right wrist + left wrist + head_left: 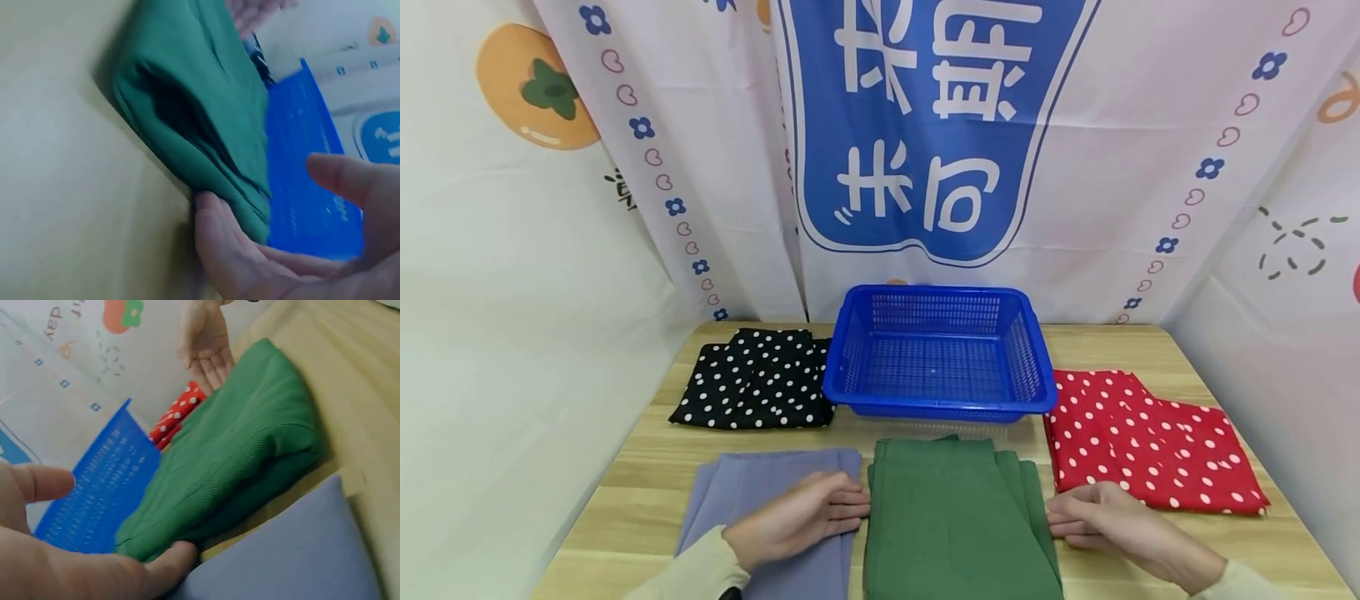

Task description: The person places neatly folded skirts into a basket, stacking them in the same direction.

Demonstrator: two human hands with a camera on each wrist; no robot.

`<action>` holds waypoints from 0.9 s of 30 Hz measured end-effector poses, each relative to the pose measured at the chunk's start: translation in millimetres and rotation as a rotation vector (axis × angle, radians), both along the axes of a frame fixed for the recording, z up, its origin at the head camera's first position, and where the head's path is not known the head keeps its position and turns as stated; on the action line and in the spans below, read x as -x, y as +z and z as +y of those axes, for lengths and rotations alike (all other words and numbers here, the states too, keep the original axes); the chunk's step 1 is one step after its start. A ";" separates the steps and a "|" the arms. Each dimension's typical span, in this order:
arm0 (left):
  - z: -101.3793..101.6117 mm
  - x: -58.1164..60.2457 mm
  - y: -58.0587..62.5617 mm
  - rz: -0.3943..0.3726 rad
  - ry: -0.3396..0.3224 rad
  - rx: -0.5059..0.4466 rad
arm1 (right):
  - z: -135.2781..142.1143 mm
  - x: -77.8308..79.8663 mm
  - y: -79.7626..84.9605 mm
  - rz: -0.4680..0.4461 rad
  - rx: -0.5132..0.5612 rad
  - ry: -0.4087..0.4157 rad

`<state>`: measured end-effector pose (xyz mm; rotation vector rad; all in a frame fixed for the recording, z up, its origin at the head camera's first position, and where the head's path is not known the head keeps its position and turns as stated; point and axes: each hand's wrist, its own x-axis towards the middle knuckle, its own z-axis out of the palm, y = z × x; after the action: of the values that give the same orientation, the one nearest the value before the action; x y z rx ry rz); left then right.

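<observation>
A folded green cloth (955, 517) lies flat at the front middle of the table. My left hand (812, 512) is at its left edge, fingers straight and fingertips right at the fold, above a folded greyish-purple cloth (767, 475). On the opposite side my right hand (1116, 525) touches the green cloth's right edge with extended fingers. The left wrist view shows the thumb apart from the green cloth (231, 444) and fingers beside its lower edge. In the right wrist view, fingertips (209, 203) meet the edge of the layered green cloth (187, 112), thumb spread away.
Behind the green cloth stands a blue plastic basket (936, 408) with nothing in it. A black polka-dot cloth (756, 383) lies folded at back left, and a red polka-dot cloth (1150, 450) at right. A printed curtain (730, 167) hangs behind the wooden table (617, 517).
</observation>
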<state>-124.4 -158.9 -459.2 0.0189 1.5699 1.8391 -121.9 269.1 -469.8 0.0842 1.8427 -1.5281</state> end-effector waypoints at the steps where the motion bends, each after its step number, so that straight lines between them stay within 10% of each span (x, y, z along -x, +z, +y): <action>1: 2.5 -0.1 -2.2 0.001 0.024 0.008 | -4.2 -0.4 -2.0 -0.010 -0.002 -0.012; 6: 15.4 4.3 -11.2 -0.007 0.094 0.046 | -23.4 -0.8 -10.2 0.003 -0.006 -0.016; 14: 39.6 7.0 -13.3 0.055 0.031 0.105 | -40.0 -5.0 -10.8 0.173 -0.063 0.015; 27: 46.2 3.2 -29.6 0.013 0.062 -0.099 | -39.2 -11.4 -16.7 -0.054 0.296 -0.080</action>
<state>-127.5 -112.7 -488.7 0.0288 1.5019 1.9674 -110.4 229.9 -486.5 0.0592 1.5699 -1.8195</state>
